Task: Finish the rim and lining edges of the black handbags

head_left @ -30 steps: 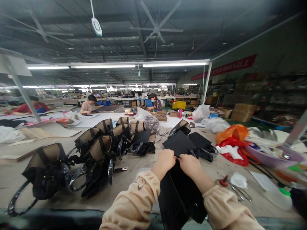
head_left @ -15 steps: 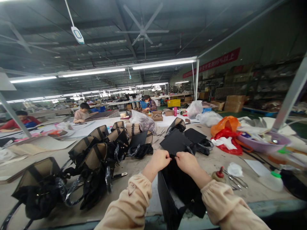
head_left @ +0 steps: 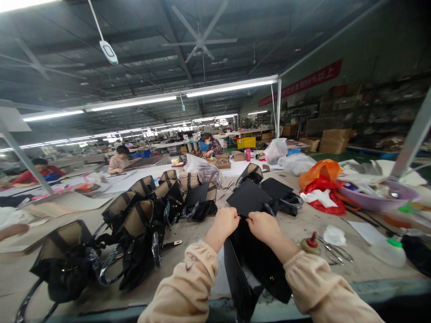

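Observation:
In front of me at the table edge is a black handbag (head_left: 261, 262), its opening facing up and its strap hanging at the front. My left hand (head_left: 224, 224) pinches the far top edge of the bag. Right beside it, my right hand (head_left: 264, 229) is closed on the same edge, thumbs nearly meeting. The fingertips are partly hidden, curled over the material. Just beyond my hands lies a flat black panel (head_left: 247, 197) belonging to another bag.
Several black bags with tan linings (head_left: 134, 229) crowd the left side. At right are a red-topped oil can (head_left: 311, 244), scissors (head_left: 336, 251), a green-capped bottle (head_left: 390, 253) and a purple basin (head_left: 380, 202). Another person's hand (head_left: 13, 231) reaches in at the far left.
Both my hands keep their grip on the bag's edge, almost unmoved. The view has turned slightly left, and another person's hand has come in at the left edge.

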Demonstrator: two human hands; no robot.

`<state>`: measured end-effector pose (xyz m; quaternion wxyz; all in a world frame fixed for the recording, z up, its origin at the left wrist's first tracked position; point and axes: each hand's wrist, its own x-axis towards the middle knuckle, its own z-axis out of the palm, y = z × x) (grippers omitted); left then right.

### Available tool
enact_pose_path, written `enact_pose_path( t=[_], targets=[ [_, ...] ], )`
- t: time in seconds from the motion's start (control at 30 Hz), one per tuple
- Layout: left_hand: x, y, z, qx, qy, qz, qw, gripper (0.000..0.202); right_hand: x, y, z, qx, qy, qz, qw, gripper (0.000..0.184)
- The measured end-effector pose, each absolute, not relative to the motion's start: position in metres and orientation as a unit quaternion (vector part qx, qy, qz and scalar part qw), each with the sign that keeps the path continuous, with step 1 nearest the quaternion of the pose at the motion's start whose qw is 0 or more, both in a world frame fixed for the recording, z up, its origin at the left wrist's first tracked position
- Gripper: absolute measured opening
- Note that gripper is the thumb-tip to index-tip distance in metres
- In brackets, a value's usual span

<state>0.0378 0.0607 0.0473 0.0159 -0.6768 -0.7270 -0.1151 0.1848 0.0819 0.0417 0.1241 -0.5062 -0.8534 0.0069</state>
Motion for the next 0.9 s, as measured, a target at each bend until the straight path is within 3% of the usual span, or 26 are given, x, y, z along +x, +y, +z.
enact_pose_path(
  t=[0.77, 0.9],
  targets=[
    [0.035, 0.055, 0.044, -0.711, -0.683, -0.164, 0.007, 0.014, 0.172, 0.098, 0.036, -0.491, -0.861, -0.013, 0.133, 0.025],
    [0.031, 0.049, 0.045, -0.707, -0.675, -0.213, -0.014, 0.026, 0.175, 0.1, 0.035, -0.493, -0.859, -0.013, 0.136, 0.022]
  ],
)
